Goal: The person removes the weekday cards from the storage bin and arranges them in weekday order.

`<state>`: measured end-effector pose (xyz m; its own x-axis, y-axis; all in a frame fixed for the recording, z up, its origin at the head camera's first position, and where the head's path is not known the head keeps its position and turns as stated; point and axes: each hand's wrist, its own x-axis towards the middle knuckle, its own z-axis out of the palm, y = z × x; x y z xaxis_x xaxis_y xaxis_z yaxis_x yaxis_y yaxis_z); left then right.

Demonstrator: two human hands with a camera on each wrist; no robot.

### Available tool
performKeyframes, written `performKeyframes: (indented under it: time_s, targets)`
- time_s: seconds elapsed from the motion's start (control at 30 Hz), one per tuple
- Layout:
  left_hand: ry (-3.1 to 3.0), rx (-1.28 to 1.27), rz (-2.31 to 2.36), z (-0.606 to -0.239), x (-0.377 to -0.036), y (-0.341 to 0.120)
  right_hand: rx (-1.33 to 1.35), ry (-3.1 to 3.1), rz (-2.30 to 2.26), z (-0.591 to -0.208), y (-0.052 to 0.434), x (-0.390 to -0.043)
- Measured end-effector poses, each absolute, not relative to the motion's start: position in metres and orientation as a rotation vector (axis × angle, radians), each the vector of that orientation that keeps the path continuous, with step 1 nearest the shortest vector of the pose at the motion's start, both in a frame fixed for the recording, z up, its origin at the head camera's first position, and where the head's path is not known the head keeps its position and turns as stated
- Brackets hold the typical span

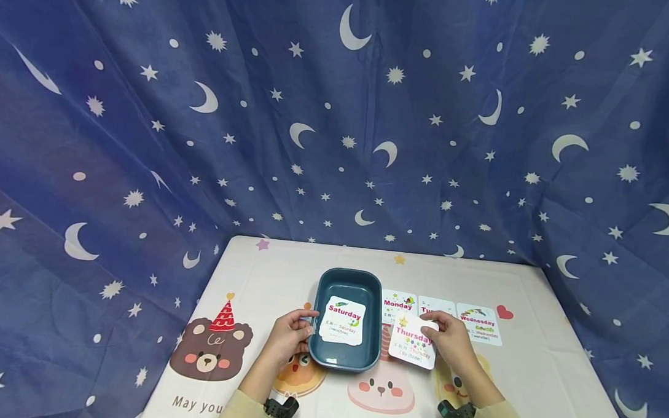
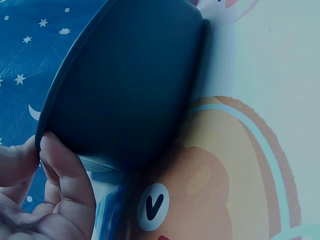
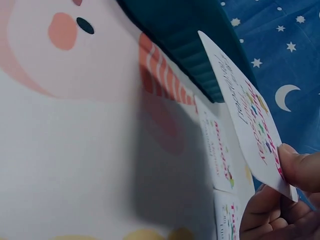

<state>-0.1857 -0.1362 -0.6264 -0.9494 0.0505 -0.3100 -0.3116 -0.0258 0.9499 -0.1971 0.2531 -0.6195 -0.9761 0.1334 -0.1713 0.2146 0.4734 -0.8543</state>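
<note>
Laying day cards out in order.
Right hand (image 1: 456,342) pinching Thursday card (image 1: 413,342), due beside Wednesday card (image 1: 479,323); left hand (image 1: 287,336) gripping blue tray (image 1: 347,282).

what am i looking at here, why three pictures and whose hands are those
These are three pictures of one moment, taken by cameras a person wears. The big one comes from a head camera looking down at a table covered with a cartoon animal mat. The other two come from cameras on each wrist, so they show close-ups.

The left hand holds the rim of a dark teal tray, seen from below in the left wrist view. A Saturday card lies inside it.

The right hand pinches a Thursday card, seen edge-on in the right wrist view. Behind it, the Monday card, a half-hidden card and the Wednesday card lie in a row.
</note>
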Motion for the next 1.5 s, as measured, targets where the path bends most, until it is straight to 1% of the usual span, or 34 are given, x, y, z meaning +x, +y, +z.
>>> performKeyframes:
  time_s: [0.4, 0.83, 1.5]
  targets:
    - [1.992, -0.298, 2.060, -0.627, -0.186, -0.136, 0.137, 2.695, -1.324, -0.633, 0.244, -0.195]
    - [1.977, -0.286, 2.066, -0.626, -0.187, -0.137, 0.185, 2.667, -1.266, -0.637, 0.229, -0.197]
    - [1.984, -0.280, 2.062, -0.628, -0.187, -0.138, 0.233, 2.801, -1.139, -0.639, 0.216, -0.197]
